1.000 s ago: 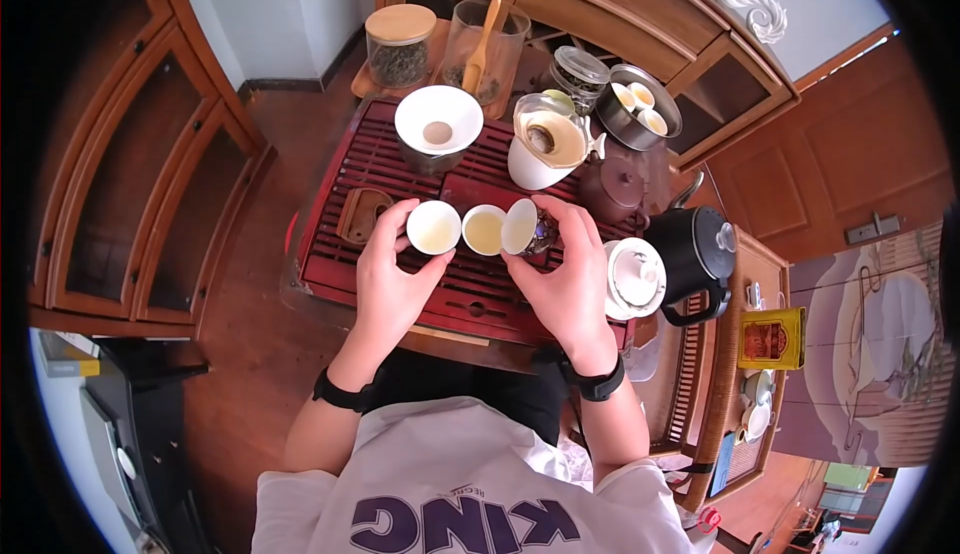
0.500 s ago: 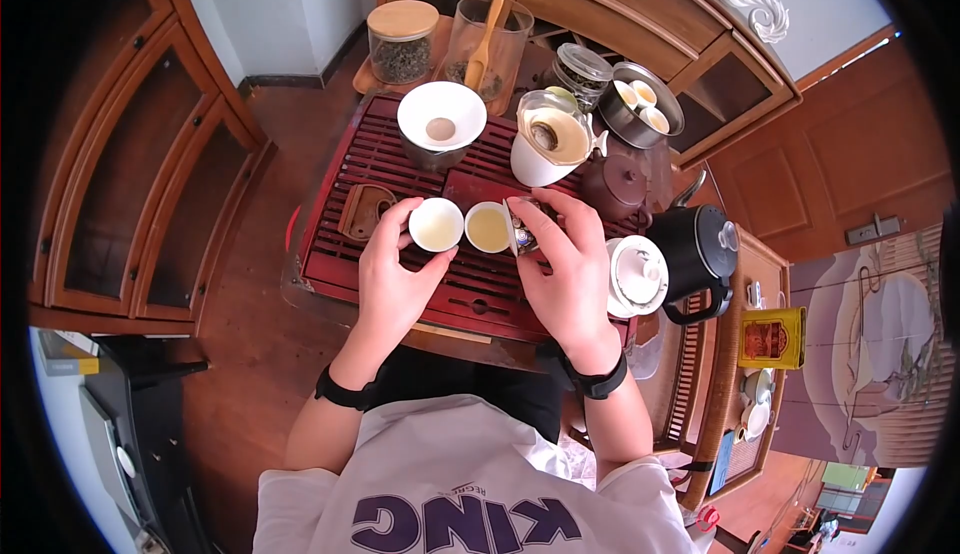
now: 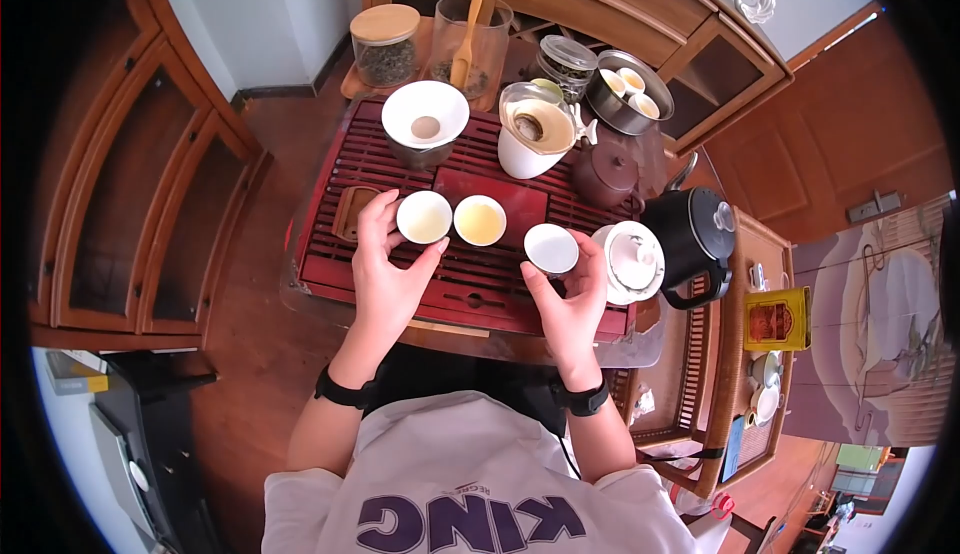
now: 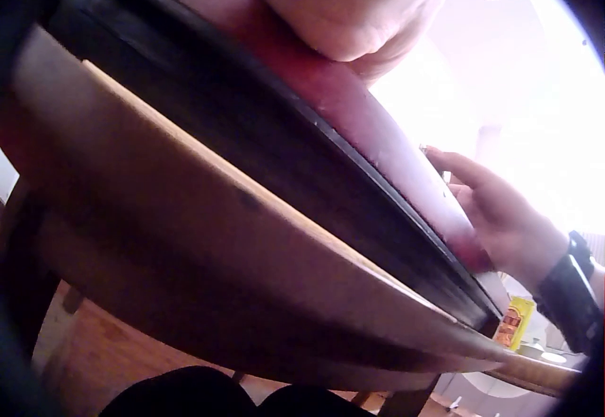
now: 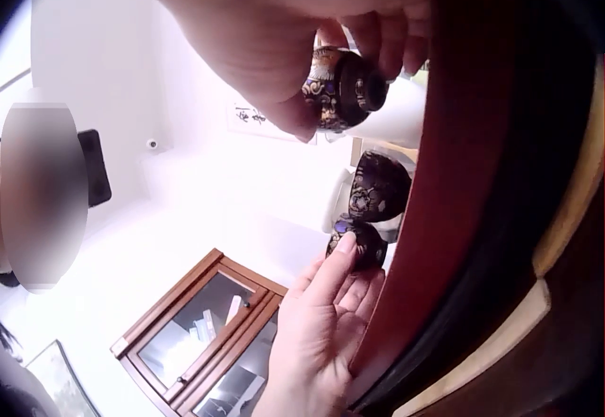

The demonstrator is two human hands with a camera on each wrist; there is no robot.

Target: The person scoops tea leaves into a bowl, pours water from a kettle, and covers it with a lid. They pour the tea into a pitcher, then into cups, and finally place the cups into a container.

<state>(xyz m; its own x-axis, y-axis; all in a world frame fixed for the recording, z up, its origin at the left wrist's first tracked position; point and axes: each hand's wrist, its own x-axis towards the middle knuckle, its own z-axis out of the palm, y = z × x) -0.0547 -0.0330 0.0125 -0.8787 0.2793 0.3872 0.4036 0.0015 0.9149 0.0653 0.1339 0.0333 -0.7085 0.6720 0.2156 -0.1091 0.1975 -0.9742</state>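
My left hand (image 3: 385, 279) grips a small teacup (image 3: 424, 218) by its sides, with pale yellow tea inside. Right beside it on the slatted tray stands the middle teacup (image 3: 480, 221), filled with deeper yellow tea. Off to its right, my right hand (image 3: 570, 309) pinches a third teacup (image 3: 551, 249) between thumb and fingers; its white inside faces up and shows no tea. From the right wrist view, the third cup's outside (image 5: 340, 88) is dark with a gold and blue pattern, like the other two. The left wrist view hides the cups behind the tray's edge.
The red-brown tea tray (image 3: 450, 309) carries a white strainer (image 3: 425, 114), a white pitcher (image 3: 530, 149) and a wooden piece (image 3: 350, 216). At the right are a brown teapot (image 3: 605, 174), a lidded white bowl (image 3: 632, 264) and a black kettle (image 3: 690, 244). Glass jars (image 3: 386, 54) stand behind.
My right hand has drawn its cup away from the middle cup to the right, turning it from tilted over the middle cup to mouth up. My left hand keeps its grip.
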